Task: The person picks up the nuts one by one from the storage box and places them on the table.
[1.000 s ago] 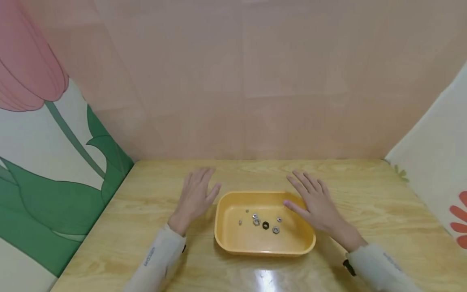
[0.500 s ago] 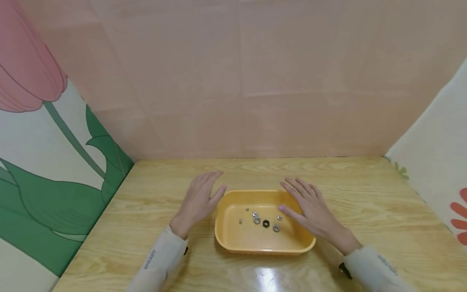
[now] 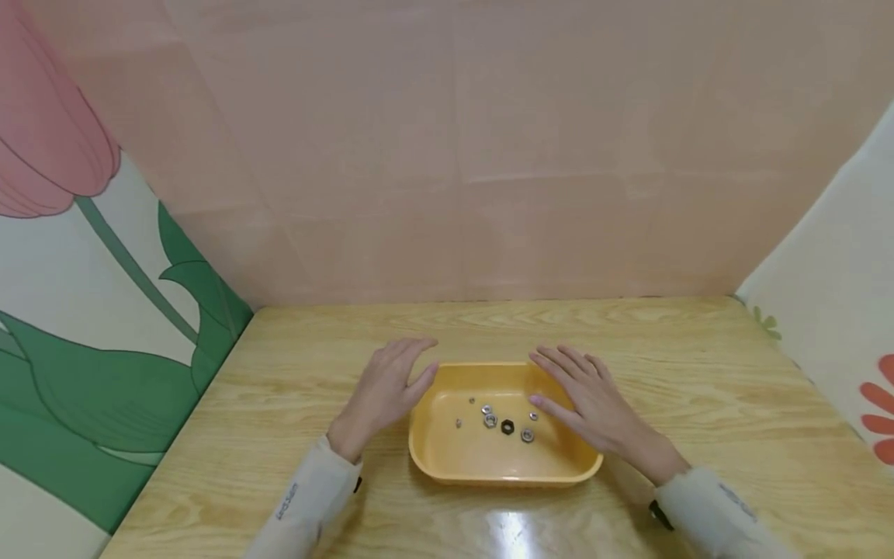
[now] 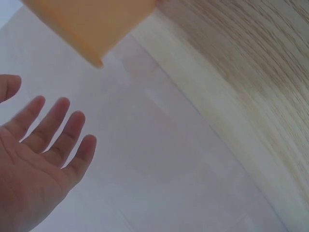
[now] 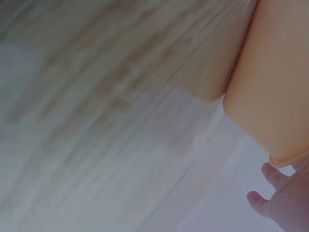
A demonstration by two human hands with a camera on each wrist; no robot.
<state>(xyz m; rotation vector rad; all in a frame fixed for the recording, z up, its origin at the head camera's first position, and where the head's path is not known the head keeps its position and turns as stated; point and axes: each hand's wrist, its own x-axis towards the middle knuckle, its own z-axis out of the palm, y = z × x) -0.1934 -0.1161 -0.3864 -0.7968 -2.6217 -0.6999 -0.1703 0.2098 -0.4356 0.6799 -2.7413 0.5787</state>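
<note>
A yellow-orange plastic tray (image 3: 447, 470) stands on the wooden table, with several metal nuts inside. Among them are a black nut (image 3: 507, 427), a large silver nut (image 3: 490, 420) and another silver nut (image 3: 527, 435); smaller ones lie around these. My left hand (image 3: 382, 388) is at the tray's left side, thumb tip by the rim, fingers spread and empty in the left wrist view. Over the tray's right side is my right hand (image 3: 594, 404), its fingers extended and apart, holding nothing. In the right wrist view the right fingertips (image 5: 258, 203) show near the tray's rim.
The table (image 3: 293, 373) has a light wood grain. Behind it rises a pinkish cloth wall (image 3: 461, 194). A tulip-printed panel (image 3: 112, 349) borders the left, and a white flower-printed panel (image 3: 831, 272) the right.
Both hands have moved inward toward the tray, the left one to the right and the right one slightly to the left. The nuts and tray stay in place.
</note>
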